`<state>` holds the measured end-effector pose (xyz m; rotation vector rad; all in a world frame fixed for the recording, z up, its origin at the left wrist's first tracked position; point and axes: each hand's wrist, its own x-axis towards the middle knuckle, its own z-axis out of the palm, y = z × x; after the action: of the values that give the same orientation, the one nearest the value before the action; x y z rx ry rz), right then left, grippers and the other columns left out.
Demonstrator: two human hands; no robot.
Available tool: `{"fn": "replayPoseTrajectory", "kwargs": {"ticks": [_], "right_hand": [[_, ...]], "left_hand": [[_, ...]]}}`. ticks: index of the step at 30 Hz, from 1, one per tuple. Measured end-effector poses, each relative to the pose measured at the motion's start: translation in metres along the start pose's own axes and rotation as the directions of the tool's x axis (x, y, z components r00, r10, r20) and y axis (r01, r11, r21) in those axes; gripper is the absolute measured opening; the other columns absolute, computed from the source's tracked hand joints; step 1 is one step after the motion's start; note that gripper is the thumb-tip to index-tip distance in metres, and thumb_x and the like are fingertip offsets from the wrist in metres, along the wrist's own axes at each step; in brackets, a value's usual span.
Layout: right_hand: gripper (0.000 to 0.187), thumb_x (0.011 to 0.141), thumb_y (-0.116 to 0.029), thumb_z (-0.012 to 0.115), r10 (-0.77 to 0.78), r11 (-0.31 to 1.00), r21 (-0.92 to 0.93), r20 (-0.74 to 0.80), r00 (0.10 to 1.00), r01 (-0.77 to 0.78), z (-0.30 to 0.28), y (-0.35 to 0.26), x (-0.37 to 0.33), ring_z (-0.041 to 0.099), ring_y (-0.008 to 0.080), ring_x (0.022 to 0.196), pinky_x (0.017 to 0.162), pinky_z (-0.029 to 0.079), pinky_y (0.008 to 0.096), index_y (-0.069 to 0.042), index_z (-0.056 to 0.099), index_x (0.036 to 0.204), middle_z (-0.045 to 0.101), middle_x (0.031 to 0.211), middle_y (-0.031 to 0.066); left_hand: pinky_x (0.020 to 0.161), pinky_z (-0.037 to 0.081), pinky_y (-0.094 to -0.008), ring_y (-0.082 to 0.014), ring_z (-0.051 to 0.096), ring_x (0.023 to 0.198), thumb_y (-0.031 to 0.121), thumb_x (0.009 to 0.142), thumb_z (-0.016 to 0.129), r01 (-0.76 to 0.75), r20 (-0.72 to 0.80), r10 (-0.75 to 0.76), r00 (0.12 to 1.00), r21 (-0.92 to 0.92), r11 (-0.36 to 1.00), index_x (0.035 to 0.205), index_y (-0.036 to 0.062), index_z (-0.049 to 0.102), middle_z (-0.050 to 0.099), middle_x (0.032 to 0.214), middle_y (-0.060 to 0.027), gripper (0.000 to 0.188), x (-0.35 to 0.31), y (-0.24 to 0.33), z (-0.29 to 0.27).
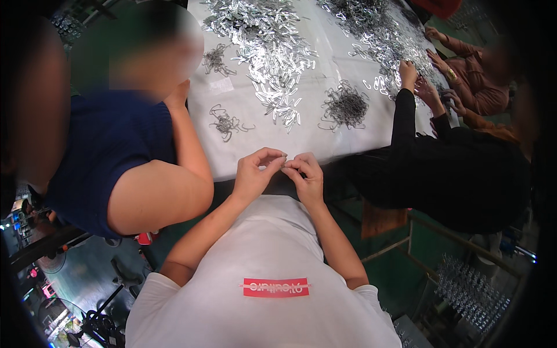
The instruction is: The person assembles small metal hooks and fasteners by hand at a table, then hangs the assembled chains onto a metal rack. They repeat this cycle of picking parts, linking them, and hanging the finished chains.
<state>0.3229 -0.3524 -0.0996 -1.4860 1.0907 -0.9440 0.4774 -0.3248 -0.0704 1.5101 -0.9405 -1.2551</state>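
Observation:
My left hand (257, 173) and my right hand (307, 178) meet at the table's near edge, thumbs and fingers pinched close together. What sits between the fingertips is too small and too covered to name. Ahead of them, a long heap of shiny flat metal clip pieces (277, 69) runs down the white-covered table (272, 142). To its right lies a round pile of dark bent wire pieces (346, 106). A smaller loose cluster of wire pieces (227, 123) is at the left, nearest my left hand.
Another wire cluster (217, 60) lies farther left, by a pale paper patch (220, 86). A second metal heap (380, 43) spreads at the right, where several people's hands work. A person in a dark blue top (125, 133) sits close on my left; a black-sleeved person (447, 180) is on my right.

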Motion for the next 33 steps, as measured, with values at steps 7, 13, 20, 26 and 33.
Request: {"fn": "replayPoseTrajectory", "kwargs": {"ticks": [7, 13, 20, 26, 33], "right_hand": [[0.012, 0.078, -0.006, 0.071, -0.013, 0.998, -0.063, 0.103, 0.995, 0.019, -0.010, 0.006, 0.004, 0.053, 0.0117, 0.076, 0.064, 0.041, 0.0233, -0.004, 0.069, 0.089, 0.056, 0.087, 0.0032], [0.013, 0.084, -0.011, 0.065, -0.121, 0.867, -0.491, -0.044, 0.992, 0.084, -0.066, 0.045, 0.059, 0.060, 0.0251, 0.077, 0.066, 0.047, 0.0355, -0.005, 0.068, 0.095, 0.061, 0.088, 0.0122], [0.015, 0.083, -0.018, 0.065, -0.025, 0.486, -0.872, 0.050, 0.998, 0.056, -0.093, 0.095, 0.139, 0.061, 0.0320, 0.080, 0.069, 0.048, 0.0434, -0.006, 0.065, 0.091, 0.057, 0.090, 0.0111], [0.012, 0.085, -0.014, 0.063, 0.165, 0.830, -0.554, 0.126, 0.978, -0.068, -0.080, 0.098, 0.128, 0.062, 0.0220, 0.072, 0.065, 0.049, 0.0364, -0.004, 0.063, 0.092, 0.061, 0.083, 0.0094], [0.014, 0.090, -0.012, 0.063, 0.437, 0.765, 0.396, 0.258, 0.861, -0.507, -0.041, 0.021, 0.048, 0.059, 0.0106, 0.068, 0.059, 0.047, 0.0219, 0.001, 0.059, 0.095, 0.063, 0.082, 0.0061]], "left_hand": [[0.077, 0.049, -0.0238, -0.0112, 0.061, 0.085, 0.000, 0.086, 0.063, -0.162, -0.014, 0.162, 0.987, 0.004, 0.987, 0.097, -0.0011, 0.067, 0.064, 0.097, -0.0049, 0.013, -0.006, -0.012, 0.001], [0.068, 0.048, -0.0236, -0.0122, 0.061, 0.077, 0.001, 0.082, 0.066, -0.194, -0.061, 0.193, 0.979, 0.002, 0.981, 0.094, 0.0024, 0.069, 0.066, 0.091, -0.0066, 0.012, -0.011, -0.021, 0.002], [0.073, 0.048, -0.0227, -0.0115, 0.061, 0.082, -0.002, 0.084, 0.064, -0.123, -0.024, 0.123, 0.992, 0.005, 0.992, 0.095, -0.0005, 0.067, 0.064, 0.094, -0.0056, 0.012, -0.018, -0.024, 0.000], [0.069, 0.049, -0.0244, -0.0133, 0.060, 0.077, 0.001, 0.081, 0.067, -0.195, -0.074, 0.197, 0.978, 0.035, 0.980, 0.092, 0.0029, 0.069, 0.068, 0.089, -0.0051, 0.011, -0.020, -0.022, 0.008], [0.068, 0.047, -0.0232, -0.0111, 0.058, 0.073, -0.002, 0.082, 0.065, -0.322, -0.048, 0.332, 0.942, 0.147, 0.935, 0.095, 0.0014, 0.068, 0.065, 0.086, -0.0056, 0.014, -0.017, -0.025, 0.012]]}}
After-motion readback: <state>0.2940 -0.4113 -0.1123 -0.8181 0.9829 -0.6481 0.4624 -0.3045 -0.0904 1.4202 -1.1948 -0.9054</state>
